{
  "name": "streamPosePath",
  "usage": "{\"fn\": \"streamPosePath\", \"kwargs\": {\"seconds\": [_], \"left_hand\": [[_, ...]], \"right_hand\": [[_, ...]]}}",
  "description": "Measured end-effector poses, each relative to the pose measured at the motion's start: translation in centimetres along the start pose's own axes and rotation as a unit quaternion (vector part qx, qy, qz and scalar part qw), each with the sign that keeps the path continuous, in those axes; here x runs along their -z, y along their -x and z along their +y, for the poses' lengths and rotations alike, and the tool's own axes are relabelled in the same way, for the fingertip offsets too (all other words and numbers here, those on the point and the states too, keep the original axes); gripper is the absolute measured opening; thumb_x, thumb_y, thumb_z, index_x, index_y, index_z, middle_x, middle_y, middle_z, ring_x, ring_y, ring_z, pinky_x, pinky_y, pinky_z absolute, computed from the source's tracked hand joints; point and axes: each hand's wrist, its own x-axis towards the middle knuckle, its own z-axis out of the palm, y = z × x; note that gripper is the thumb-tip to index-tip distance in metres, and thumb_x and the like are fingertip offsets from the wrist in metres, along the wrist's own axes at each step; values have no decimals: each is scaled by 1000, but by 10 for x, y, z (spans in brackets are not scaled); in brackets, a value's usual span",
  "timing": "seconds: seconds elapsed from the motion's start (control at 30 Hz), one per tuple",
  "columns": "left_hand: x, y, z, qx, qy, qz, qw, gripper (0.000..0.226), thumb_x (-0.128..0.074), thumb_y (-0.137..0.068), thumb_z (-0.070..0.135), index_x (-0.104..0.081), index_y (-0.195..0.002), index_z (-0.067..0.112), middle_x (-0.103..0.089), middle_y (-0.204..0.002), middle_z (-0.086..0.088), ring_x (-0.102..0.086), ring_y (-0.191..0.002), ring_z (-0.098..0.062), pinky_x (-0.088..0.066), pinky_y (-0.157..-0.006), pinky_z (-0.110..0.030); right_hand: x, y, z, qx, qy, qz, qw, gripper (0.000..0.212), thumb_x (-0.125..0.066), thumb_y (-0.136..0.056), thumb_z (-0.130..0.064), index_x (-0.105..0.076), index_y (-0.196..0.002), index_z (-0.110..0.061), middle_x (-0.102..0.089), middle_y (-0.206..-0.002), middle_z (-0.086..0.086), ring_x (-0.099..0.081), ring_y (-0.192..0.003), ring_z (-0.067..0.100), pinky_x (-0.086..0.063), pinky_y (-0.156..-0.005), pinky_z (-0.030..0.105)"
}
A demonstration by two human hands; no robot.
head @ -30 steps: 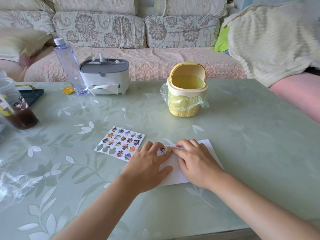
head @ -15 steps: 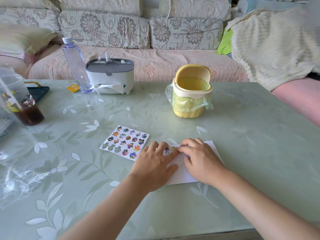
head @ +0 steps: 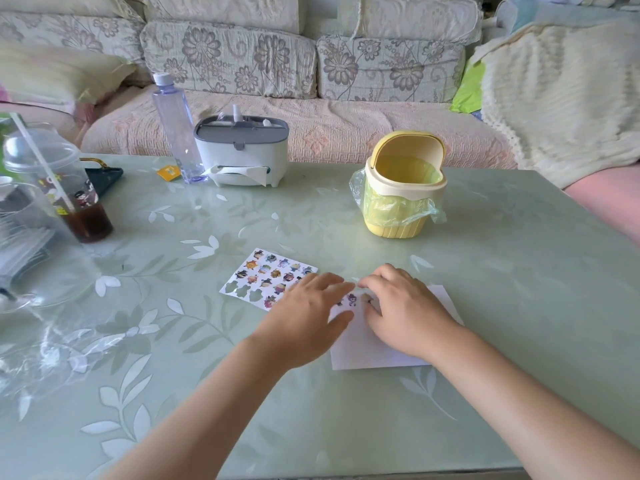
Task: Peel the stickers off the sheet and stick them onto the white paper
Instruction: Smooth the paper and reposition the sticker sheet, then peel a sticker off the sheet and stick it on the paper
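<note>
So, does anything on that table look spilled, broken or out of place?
Nothing looks spilled or broken. The only oddities: the sticker sheet lies askew to the table edge with empty cut-outs at its near-left corner, and the liner bunches loosely out of the yellow bin.

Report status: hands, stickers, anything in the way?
Left hand open, over sticker sheet corner and white paper edge. Right hand resting on paper. A few stickers already stuck there. Nothing blocking.

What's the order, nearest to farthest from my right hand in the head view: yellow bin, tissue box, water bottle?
1. The yellow bin, straight beyond the right hand.
2. The tissue box, back left.
3. The water bottle, farther left, beside the box.
</note>
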Motion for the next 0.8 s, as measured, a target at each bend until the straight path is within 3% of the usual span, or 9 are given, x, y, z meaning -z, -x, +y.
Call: {"fn": "streamPosePath", "kwargs": {"seconds": [0.17, 0.33, 0.43, 0.63, 0.73, 0.8], "left_hand": [[33, 20, -45, 76, -51, 36, 995, 44, -58, -96, 28, -55, -140, 27, -55, -136, 9, -45, -128, -16, -38, -102, -28], [48, 50, -80, 130, -115, -22, 984, 70, -55, -96, 46, -26, -157, 29, -24, -163, 12, -17, -151, -10, -19, -119, -30], [47, 58, -85, 121, -123, -17, 985, 68, -53, -96, 50, -27, -156, 31, -32, -159, 14, -25, -147, -10, -17, -118, -27], [49, 60, -85, 102, -121, 16, 987, 55, -62, -91, 51, -52, -142, 32, -52, -135, 7, -45, -127, -20, -30, -107, -33], [51, 60, -84, 80, -117, 17, 990, 52, -67, -89, 46, -56, -138, 35, -54, -132, 9, -49, -122, -20, -35, -104, -34], [53, 58, -83, 65, -132, 36, 988, 42, -75, -84, 38, -66, -126, 34, -65, -118, 8, -59, -106, -23, -43, -93, -37]], "right_hand": [[-8, -23, -41, 60, -77, -10, 995, 43, -57, -95, -33, -54, -138, -25, -51, -127, -2, -48, -123, 21, -40, -103, 37], [-26, -35, -67, 115, -46, -42, 991, 71, -61, -93, -50, -33, -153, -25, -32, -157, -6, -26, -146, 15, -22, -115, 31], [-33, -41, -72, 114, -44, -38, 992, 75, -59, -93, -55, -29, -155, -24, -34, -159, -7, -25, -148, 14, -23, -115, 34], [-41, -49, -77, 149, -15, 32, 988, 51, -59, -89, -48, -56, -135, -28, -67, -117, -8, -59, -111, 22, -42, -91, 37], [-43, -47, -82, 163, -30, 100, 981, 42, -54, -81, -42, -69, -116, -25, -73, -93, -7, -68, -86, 25, -51, -71, 36], [-41, -45, -84, 172, -51, 112, 977, 45, -51, -81, -46, -69, -115, -23, -73, -92, -8, -68, -83, 23, -51, -69, 34]]}}
